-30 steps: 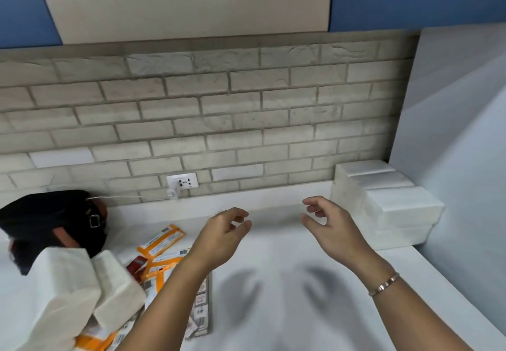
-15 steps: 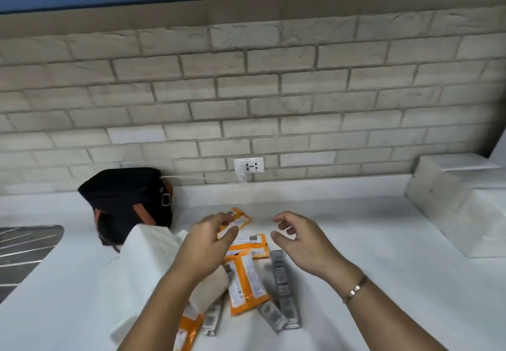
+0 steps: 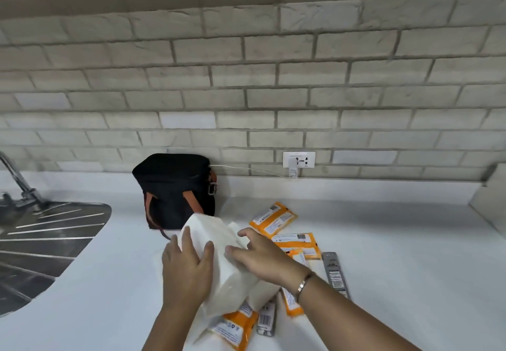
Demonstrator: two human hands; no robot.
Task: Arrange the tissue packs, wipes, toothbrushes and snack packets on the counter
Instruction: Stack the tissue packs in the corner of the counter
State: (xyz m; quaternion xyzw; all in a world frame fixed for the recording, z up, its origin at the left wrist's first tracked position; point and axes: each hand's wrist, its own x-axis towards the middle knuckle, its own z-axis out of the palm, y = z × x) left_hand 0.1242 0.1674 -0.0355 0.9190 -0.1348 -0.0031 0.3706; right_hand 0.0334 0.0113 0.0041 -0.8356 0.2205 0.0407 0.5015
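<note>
Head view looks forward and down, close over the counter (image 3: 383, 255).

A slim, shiny metal bangle (image 3: 303, 285) circles the right wrist; both forearms are bare.

no wording can be read: the orange packets (image 3: 273, 219) carry barcodes and small print, the grey toothbrush pack (image 3: 334, 274) dark lettering, all too blurred to make out.

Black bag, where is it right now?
Head view, left of centre: the black bag stands against the brick wall, between the sink and the wall socket, just behind the tissue pack.
</note>
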